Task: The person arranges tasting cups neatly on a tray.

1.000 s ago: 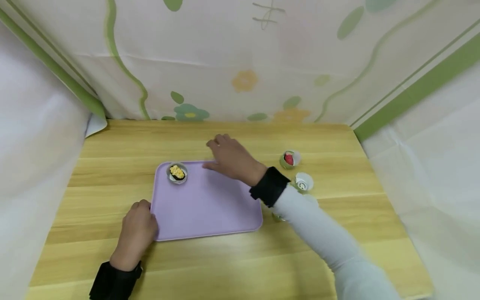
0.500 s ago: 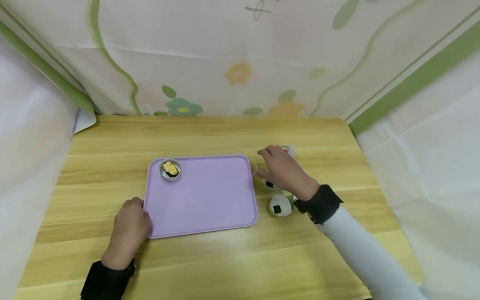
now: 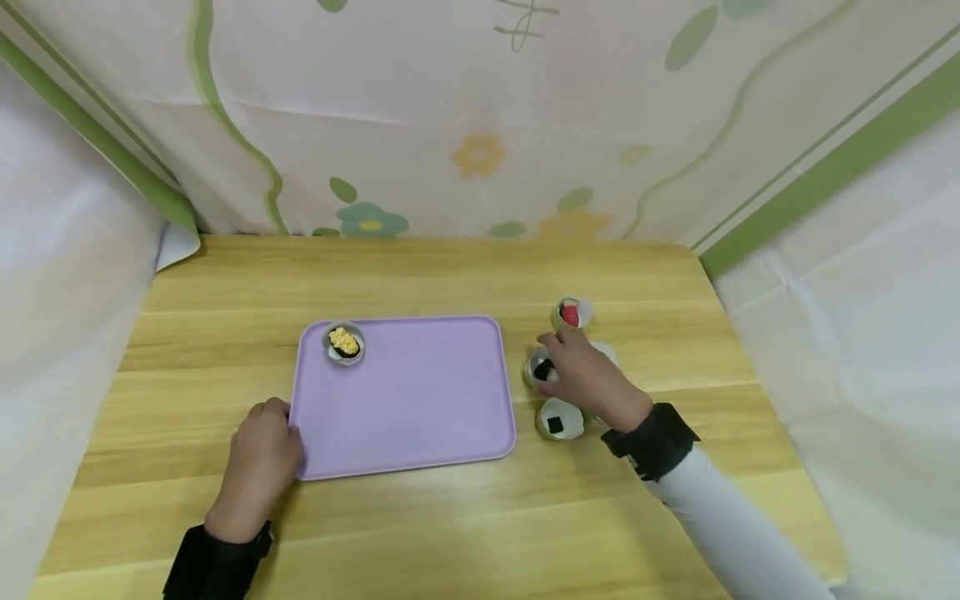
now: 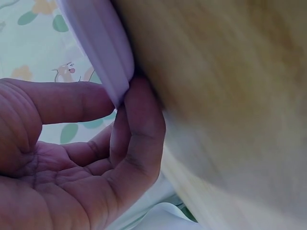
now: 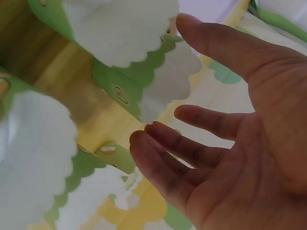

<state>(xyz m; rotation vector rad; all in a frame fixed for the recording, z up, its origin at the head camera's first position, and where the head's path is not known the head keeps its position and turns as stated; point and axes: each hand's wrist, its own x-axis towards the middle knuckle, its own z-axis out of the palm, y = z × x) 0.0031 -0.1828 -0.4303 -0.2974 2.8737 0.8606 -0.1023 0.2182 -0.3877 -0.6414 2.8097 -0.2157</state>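
My left hand [image 3: 258, 462] pinches the left edge of a lilac tray [image 3: 405, 425] between thumb and fingers; the grip shows close up in the left wrist view on the tray rim [image 4: 103, 43]. At the tray's far left corner sits a paper cup holding a yellow-topped sushi piece [image 3: 345, 342]. My right hand [image 3: 588, 379] is over the cups right of the tray, fingers spread and slightly bent. Between its thumb and fingertips lies a paper cup with a dark-wrapped piece [image 3: 542, 368]. In the right wrist view, green cups with scalloped white liners [image 5: 168, 79] are near the fingertips.
Behind the right hand stands a cup with a red-topped piece [image 3: 570, 313], and nearer me a cup with a black-patched white piece [image 3: 560, 419]. Other cups are partly hidden by the hand. A flowered curtain [image 3: 420, 117] borders the wooden table's [image 3: 450, 533] far edge.
My right hand has moved from above the tray to the right, then slightly nearer me over the cups. The left hand stays at the tray's edge.
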